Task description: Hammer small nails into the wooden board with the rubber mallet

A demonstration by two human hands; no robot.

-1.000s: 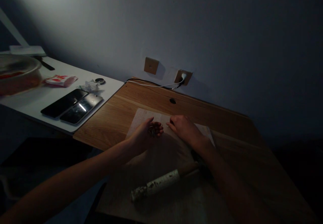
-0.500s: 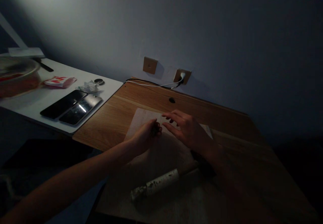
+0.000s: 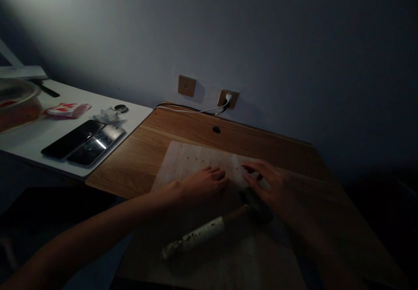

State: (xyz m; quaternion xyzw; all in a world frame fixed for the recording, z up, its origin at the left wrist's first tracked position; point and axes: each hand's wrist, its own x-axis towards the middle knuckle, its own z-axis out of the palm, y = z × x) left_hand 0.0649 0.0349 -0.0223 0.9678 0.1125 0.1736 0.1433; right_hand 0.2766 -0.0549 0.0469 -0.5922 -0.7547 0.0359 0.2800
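My left hand (image 3: 207, 183) is turned palm down over a pale wooden board (image 3: 173, 155), its fingers curled in. Whatever it holds is hidden beneath the fingers. At the board's right side is my right hand (image 3: 269, 183), thumb and forefinger bent but a little apart, with nothing visible between them. A row of several small dark dots (image 3: 203, 160), nails or holes, runs along the board's far part to near the right fingertips. Below both hands lies a hammer (image 3: 233, 214), its dark head partly under the right hand and its handle wrapped in worn white material.
The board rests on a brown wooden table (image 3: 130, 155) against the wall. On the white table (image 3: 137, 111) to the left are two phones (image 3: 96, 145), a red-and-white packet (image 3: 67, 110), crumpled plastic (image 3: 107, 115) and a large clear bowl (image 3: 19, 107). Cables run to a wall socket (image 3: 228, 98).
My left hand has turned from palm up, with small dark things in it, to palm down. My right hand has moved right, away from it, uncovering the row of dots and the hammer head.
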